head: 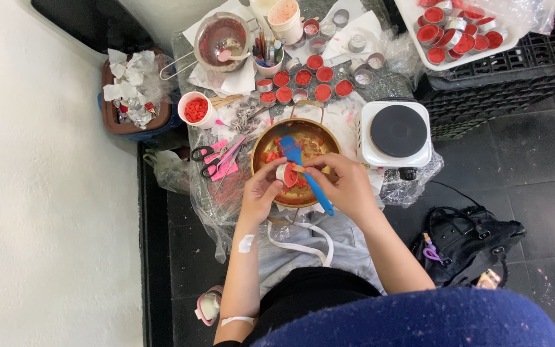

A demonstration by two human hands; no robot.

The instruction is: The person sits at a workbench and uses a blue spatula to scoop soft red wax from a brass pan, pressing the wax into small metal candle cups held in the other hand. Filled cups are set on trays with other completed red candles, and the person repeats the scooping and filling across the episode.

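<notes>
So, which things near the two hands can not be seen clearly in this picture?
Head view, three things:
- Small round cup with red filling: the left hand and right hand cover its sides, so its material is unclear.
- Blue plastic spatula: the right hand hides part of its handle.
- Gold-coloured metal pot: the hands cover its near rim and much of the red pieces inside.

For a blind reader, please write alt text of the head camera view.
Seen from above, a person's left hand holds a small cup over a gold pot of red bits, while the right hand holds a blue spatula. A white hot plate stands beside the pot.
</notes>
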